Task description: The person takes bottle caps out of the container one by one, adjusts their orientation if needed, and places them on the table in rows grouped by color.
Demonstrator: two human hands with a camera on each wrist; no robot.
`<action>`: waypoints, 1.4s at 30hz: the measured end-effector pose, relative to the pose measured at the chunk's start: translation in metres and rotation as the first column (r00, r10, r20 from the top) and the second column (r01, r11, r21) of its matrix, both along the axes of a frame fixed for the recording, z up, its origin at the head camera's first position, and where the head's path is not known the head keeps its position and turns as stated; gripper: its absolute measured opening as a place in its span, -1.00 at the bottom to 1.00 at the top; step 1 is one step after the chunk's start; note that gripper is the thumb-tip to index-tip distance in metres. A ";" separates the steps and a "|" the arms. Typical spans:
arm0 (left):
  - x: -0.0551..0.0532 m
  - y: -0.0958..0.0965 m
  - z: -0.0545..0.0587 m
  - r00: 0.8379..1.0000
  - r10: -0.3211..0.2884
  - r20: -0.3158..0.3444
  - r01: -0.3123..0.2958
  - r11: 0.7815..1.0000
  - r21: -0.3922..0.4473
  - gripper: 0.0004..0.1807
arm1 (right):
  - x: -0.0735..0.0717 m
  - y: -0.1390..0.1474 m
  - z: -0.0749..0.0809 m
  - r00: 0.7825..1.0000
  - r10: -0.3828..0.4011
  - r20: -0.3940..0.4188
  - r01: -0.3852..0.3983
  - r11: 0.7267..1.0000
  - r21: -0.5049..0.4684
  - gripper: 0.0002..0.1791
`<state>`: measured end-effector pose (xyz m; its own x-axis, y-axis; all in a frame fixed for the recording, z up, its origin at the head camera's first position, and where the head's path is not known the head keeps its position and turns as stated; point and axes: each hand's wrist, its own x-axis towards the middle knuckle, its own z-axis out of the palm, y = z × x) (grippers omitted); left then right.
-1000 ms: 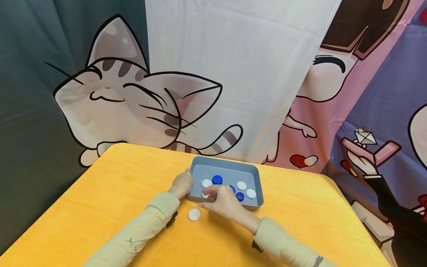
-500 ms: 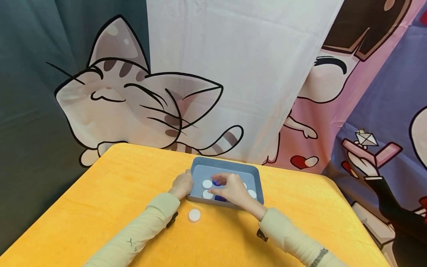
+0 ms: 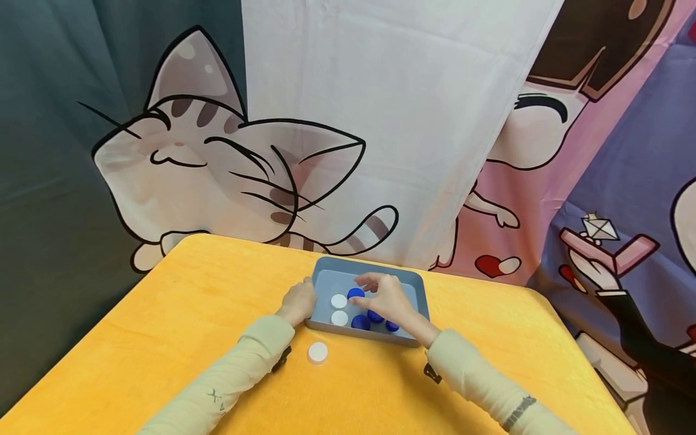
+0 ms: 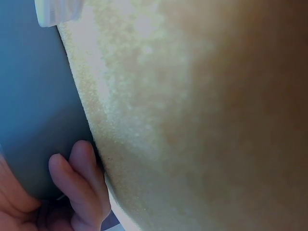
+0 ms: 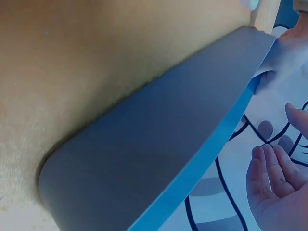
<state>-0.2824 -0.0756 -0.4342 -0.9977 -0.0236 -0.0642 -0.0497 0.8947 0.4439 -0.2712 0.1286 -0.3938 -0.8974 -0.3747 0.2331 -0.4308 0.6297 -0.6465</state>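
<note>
A blue-grey tray (image 3: 328,329) holds round caps. Two white caps, one white cap (image 3: 339,301) behind the other, lie at its left side. Several blue caps, among them a blue cap (image 3: 360,322), lie in the middle and front. My left hand (image 3: 298,300) grips the tray's left wall; in the left wrist view its curled fingers (image 4: 82,180) press against the outside. Over the tray hovers my right hand (image 3: 387,296), thumb and fingers apart, with a blue cap (image 3: 355,294) just beyond their tips. The right wrist view shows the right hand (image 5: 279,187) holding nothing. It hides the tray's right part.
On the yellow table (image 3: 217,290), in front of the tray, lies a single white cap (image 3: 318,353). A cartoon-printed curtain (image 3: 380,121) hangs right behind the table's back edge.
My right hand has moved from the tray's front left rim back and right, over the tray. A blue cap near the front wall has come into sight. My left hand stays put.
</note>
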 end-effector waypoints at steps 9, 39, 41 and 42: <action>-0.001 0.000 -0.002 1.000 -0.017 -0.018 0.017 1.000 -0.007 -0.70 | -0.013 0.005 -0.003 0.999 -0.054 0.007 0.053 0.998 0.040 -0.54; -0.001 0.001 -0.003 1.000 -0.013 -0.017 0.013 1.000 -0.010 -0.76 | -0.042 0.008 -0.030 0.992 -0.090 0.085 0.080 0.989 0.121 -0.49; -0.001 0.000 -0.003 1.000 -0.015 -0.022 0.015 1.000 -0.011 -0.77 | -0.043 0.008 -0.031 0.992 -0.089 0.090 0.077 0.988 0.131 -0.49; -0.001 0.000 -0.003 1.000 -0.014 -0.023 0.014 1.000 -0.011 -0.78 | -0.044 0.008 -0.031 0.992 -0.088 0.090 0.075 0.988 0.137 -0.49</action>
